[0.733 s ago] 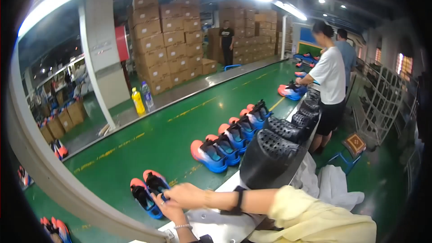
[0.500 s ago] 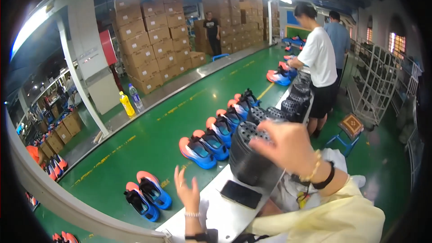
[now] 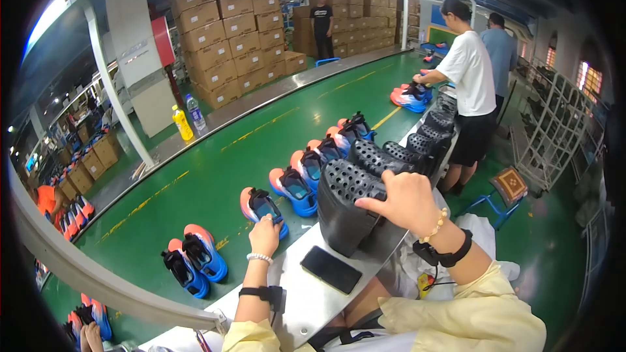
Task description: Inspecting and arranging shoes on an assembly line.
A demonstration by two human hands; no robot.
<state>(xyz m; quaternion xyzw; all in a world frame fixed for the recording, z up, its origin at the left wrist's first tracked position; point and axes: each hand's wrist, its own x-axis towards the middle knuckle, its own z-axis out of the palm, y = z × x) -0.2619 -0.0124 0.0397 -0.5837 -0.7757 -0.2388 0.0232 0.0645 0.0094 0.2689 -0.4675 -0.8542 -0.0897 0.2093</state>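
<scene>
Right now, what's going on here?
The person's left hand is at the heel of a coral-and-blue shoe on the green surface. The right hand is against a black perforated block. A shoe pair stands to the left; a phone lies nearby. Farther along, a co-worker is handling other shoes.

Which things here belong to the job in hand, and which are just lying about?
In the job, going by the hands:
- coral-and-blue shoe, at the left hand
- black perforated piece, at the right hand

Apparently just about:
- phone
- yellow bottle
- clear bottle
</scene>
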